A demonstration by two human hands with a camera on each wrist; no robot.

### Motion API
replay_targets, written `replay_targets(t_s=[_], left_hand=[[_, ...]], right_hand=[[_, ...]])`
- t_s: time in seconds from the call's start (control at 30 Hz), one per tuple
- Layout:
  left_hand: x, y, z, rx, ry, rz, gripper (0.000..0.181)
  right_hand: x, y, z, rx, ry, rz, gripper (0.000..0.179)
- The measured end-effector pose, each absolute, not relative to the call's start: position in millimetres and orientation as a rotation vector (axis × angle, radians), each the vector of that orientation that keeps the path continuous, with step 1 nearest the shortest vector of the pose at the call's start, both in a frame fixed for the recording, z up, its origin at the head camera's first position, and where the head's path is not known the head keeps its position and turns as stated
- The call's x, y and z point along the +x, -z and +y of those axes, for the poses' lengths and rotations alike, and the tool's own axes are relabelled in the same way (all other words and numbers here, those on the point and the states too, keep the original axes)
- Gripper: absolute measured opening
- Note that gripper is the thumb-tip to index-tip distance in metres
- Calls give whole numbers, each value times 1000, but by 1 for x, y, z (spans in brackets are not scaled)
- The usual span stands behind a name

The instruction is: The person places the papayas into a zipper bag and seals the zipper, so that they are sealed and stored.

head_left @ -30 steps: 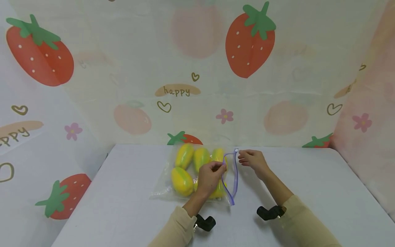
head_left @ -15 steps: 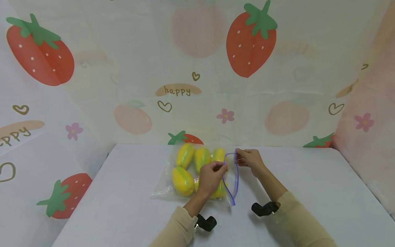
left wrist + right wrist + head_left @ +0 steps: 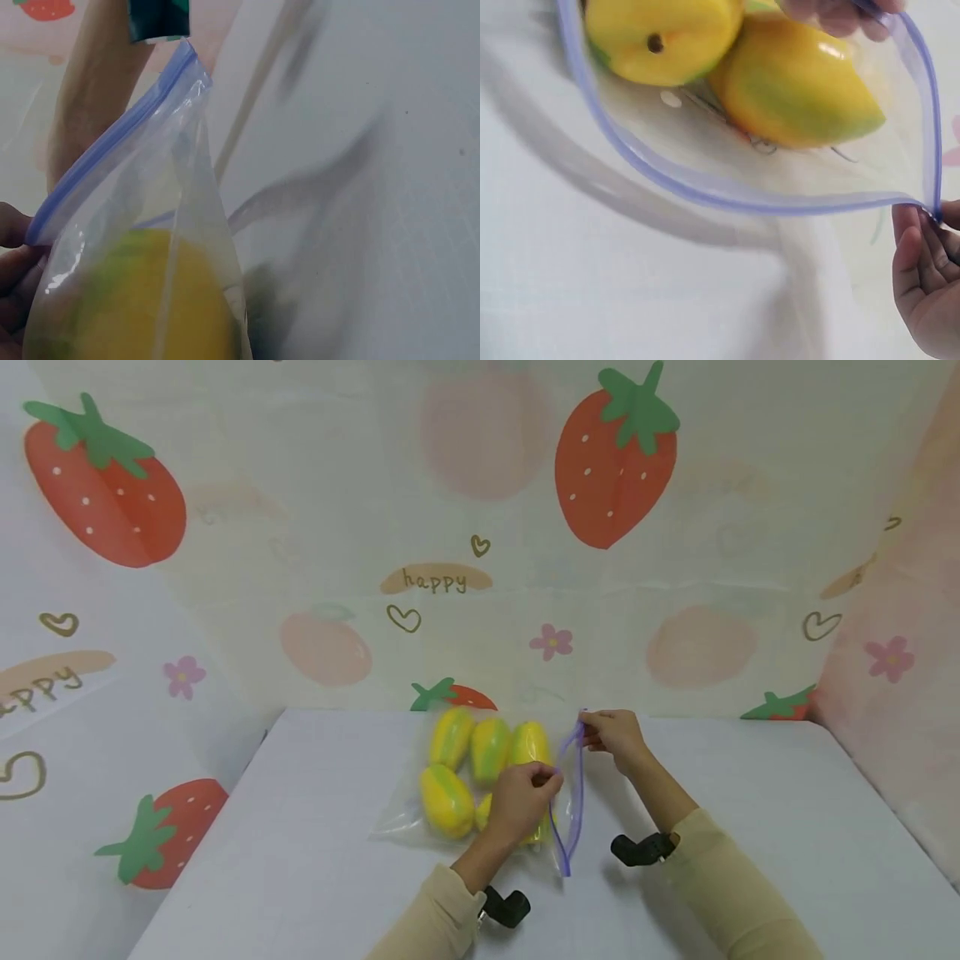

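A clear zip-top bag (image 3: 397, 822) with a purple zip strip (image 3: 577, 802) lies on the table, several yellow-and-green, mango-like fruits (image 3: 448, 802) inside it. My left hand (image 3: 519, 802) pinches the near lip of the bag's mouth about midway along. At the far corner, my right hand (image 3: 615, 739) pinches the end of the zip between thumb and fingers. The mouth gapes in the right wrist view, where two fruits (image 3: 802, 82) show through it and the right hand (image 3: 934, 300) grips the corner. In the left wrist view, fingers (image 3: 15, 262) hold the purple edge. My left hand hides part of the fruits.
The white table (image 3: 247, 893) stands against a strawberry-printed backdrop (image 3: 480, 635) at the back and sides. Each wrist carries a small black camera; the right one (image 3: 645, 849) hangs over the table beside the bag.
My right hand has closed on the far end of the zip and pulled it up and away. My left hand has shifted slightly right and nearer, moving the near lip; the mouth looks narrower.
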State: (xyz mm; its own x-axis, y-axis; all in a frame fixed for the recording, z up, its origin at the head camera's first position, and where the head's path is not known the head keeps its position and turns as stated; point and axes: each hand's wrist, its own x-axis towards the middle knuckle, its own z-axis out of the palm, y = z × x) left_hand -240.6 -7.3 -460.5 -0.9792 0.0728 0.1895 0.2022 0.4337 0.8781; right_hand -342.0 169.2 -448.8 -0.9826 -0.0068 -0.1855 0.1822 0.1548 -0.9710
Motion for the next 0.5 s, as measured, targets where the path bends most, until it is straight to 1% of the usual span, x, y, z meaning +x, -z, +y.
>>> replay_targets(t_s=[0.23,0.5], left_hand=[[-235,457,-2,-276,1361,-2671,15],[-228,456,5,-388,1080,-2798,18]], right_hand=[[-350,446,171,188,1905,2263,38],[-356,451,169,211,1910,2264,37]])
